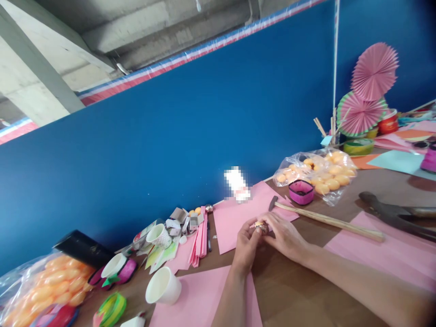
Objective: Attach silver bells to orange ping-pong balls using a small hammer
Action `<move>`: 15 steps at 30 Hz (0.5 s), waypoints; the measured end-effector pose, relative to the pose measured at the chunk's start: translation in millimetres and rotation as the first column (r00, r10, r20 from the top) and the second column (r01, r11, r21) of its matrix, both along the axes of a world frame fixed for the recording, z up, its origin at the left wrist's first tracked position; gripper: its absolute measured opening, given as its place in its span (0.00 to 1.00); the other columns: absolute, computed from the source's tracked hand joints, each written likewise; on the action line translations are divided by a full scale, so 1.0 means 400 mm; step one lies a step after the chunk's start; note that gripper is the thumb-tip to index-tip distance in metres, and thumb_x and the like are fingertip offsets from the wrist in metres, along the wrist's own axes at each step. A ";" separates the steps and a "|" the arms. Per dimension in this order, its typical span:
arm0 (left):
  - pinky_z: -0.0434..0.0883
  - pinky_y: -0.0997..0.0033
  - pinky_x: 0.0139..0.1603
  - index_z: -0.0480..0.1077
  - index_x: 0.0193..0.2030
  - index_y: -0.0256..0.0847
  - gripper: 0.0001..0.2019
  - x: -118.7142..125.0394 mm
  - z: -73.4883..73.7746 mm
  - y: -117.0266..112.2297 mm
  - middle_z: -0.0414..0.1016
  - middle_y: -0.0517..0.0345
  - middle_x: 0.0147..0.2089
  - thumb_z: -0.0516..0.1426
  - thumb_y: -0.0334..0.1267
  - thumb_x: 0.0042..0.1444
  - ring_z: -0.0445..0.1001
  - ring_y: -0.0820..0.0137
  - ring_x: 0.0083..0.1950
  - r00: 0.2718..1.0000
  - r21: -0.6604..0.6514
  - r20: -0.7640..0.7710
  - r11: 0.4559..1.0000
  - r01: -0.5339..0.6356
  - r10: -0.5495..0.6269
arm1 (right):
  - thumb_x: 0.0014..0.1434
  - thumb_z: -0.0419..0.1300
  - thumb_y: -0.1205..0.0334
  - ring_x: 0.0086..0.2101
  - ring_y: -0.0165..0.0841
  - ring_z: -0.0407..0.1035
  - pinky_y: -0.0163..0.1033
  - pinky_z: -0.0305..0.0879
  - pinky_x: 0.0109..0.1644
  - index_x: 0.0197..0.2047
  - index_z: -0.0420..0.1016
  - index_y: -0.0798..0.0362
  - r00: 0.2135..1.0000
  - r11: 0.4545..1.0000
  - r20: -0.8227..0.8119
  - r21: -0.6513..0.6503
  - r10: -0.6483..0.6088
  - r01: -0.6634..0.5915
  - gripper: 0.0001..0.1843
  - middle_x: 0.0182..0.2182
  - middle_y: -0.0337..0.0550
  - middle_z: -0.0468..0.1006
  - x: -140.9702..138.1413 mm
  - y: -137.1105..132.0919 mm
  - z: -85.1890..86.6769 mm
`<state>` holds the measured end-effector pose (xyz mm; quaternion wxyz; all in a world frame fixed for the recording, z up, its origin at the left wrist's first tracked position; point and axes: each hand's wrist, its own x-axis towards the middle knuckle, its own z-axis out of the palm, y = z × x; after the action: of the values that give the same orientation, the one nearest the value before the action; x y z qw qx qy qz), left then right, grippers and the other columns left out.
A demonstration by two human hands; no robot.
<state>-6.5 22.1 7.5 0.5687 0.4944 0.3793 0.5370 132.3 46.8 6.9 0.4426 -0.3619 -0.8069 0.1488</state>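
My left hand (245,244) and my right hand (285,236) meet over a brown table (299,290), just in front of a pink paper sheet (235,218). Both hands have their fingers closed around one small round object (261,225), pale orange with a bit of pattern; I cannot make out what it is. A small hammer with a long wooden handle (327,221) lies just beyond my right hand.
A blue wall backs the table. Bags of orange balls sit at far left (44,286) and back right (320,175). White paper cups (163,285), a magenta box (301,191), pink paper fans (371,86), folded paper scraps and dark pliers (395,213) lie around.
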 end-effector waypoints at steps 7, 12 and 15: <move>0.65 0.63 0.48 0.70 0.44 0.35 0.17 0.010 0.024 -0.005 0.74 0.50 0.42 0.57 0.44 0.51 0.70 0.60 0.47 0.991 0.113 -0.131 0.994 0.003 0.012 | 0.50 0.50 0.77 0.45 0.37 0.65 0.46 0.64 0.48 0.47 0.66 0.50 0.996 0.992 -0.014 0.094 0.084 -0.083 0.22 0.43 0.45 0.71 0.002 -0.004 0.017; 0.66 0.65 0.44 0.70 0.43 0.34 0.16 0.003 0.020 -0.005 0.74 0.51 0.40 0.56 0.43 0.53 0.70 0.63 0.43 0.993 0.095 -0.118 0.995 0.029 -0.018 | 0.51 0.49 0.78 0.45 0.36 0.65 0.45 0.65 0.49 0.48 0.66 0.50 0.992 0.988 0.029 0.091 0.123 -0.125 0.23 0.43 0.44 0.72 0.002 -0.006 0.024; 0.66 0.66 0.44 0.71 0.42 0.35 0.15 0.001 0.015 -0.004 0.74 0.51 0.40 0.56 0.44 0.52 0.70 0.63 0.42 0.995 0.099 -0.098 0.995 0.014 -0.004 | 0.50 0.50 0.78 0.46 0.36 0.65 0.46 0.64 0.50 0.49 0.66 0.49 0.994 0.987 0.019 0.119 0.107 -0.109 0.24 0.44 0.44 0.72 0.002 -0.005 0.021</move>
<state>-6.1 20.6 13.7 0.5266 0.5495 0.3770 0.5279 132.9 45.0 15.1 0.4498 -0.2915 -0.8354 0.1217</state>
